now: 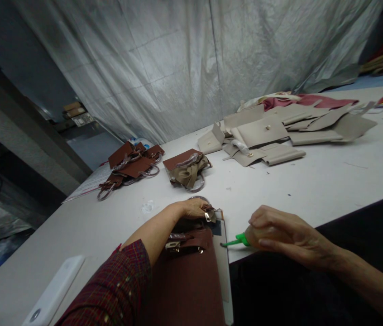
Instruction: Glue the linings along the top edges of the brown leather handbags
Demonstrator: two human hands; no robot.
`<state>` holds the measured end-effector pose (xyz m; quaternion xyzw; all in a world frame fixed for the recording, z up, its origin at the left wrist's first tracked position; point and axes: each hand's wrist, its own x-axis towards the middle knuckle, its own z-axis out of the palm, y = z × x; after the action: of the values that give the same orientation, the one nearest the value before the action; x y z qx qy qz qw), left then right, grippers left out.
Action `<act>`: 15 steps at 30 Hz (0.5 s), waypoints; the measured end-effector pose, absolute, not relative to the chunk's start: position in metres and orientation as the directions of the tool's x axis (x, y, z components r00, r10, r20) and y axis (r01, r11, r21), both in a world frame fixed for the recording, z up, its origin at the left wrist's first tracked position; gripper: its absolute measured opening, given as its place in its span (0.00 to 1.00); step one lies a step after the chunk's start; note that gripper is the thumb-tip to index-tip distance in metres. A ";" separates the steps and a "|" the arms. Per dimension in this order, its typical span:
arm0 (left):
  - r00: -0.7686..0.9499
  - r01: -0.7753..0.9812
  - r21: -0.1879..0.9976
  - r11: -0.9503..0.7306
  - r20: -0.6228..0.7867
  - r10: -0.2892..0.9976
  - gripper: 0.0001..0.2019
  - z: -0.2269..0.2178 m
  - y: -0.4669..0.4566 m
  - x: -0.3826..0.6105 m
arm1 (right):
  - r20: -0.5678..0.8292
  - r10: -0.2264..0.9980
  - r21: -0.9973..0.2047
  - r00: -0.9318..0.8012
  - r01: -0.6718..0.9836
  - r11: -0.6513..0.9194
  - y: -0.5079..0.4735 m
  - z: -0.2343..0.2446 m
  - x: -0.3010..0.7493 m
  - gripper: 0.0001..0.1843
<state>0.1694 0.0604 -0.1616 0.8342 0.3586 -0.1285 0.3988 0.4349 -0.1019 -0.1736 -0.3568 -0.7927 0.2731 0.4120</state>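
Observation:
A brown handbag (186, 280) with metal fittings lies on the table in front of me, partly cut off at the bottom of the view. My left hand (196, 209) is closed at the bag's far end, gripping a part of it near a metal buckle. Along the bag's right side a pale flat panel (221, 253) shows. A squeeze bottle (262, 236) with a green nozzle is held in my right hand (286, 231). The dark nozzle tip is at the pale panel, seemingly touching it.
Another brown bag (183, 165) with its lining out lies beyond my left hand. Several brown bags (132, 165) are piled at the far left. Cream bag pieces (262, 131) spread along the back. A white slim device (55, 292) lies at lower left. Plastic sheeting (194, 59) hangs behind the table.

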 end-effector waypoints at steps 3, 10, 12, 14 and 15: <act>0.714 0.698 0.564 -0.442 -0.493 0.497 0.06 -0.159 0.060 0.170 | 0.531 0.799 -0.700 -0.282 0.386 0.601 -0.103 -0.177 0.435 0.08; 0.726 0.687 0.556 -0.468 -0.487 0.487 0.06 -0.157 0.058 0.171 | 0.523 0.750 -0.686 -0.404 0.322 0.652 -0.112 -0.176 0.432 0.08; 0.730 0.682 0.567 -0.463 -0.491 0.475 0.06 -0.159 0.058 0.171 | 0.541 0.757 -0.681 -0.366 0.337 0.650 -0.118 -0.175 0.431 0.08; 0.736 0.676 0.578 -0.458 -0.496 0.461 0.06 -0.160 0.058 0.171 | 0.516 0.757 -0.695 -0.401 0.321 0.644 -0.123 -0.173 0.431 0.07; 0.738 0.674 0.581 -0.456 -0.498 0.456 0.06 -0.160 0.058 0.171 | 0.491 0.752 -0.707 -0.441 0.302 0.639 -0.125 -0.173 0.430 0.07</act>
<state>0.1706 0.0584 -0.1596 0.8424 0.3352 -0.1364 0.3993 0.4304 -0.1251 -0.1729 -0.3274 -0.8044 0.2706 0.4154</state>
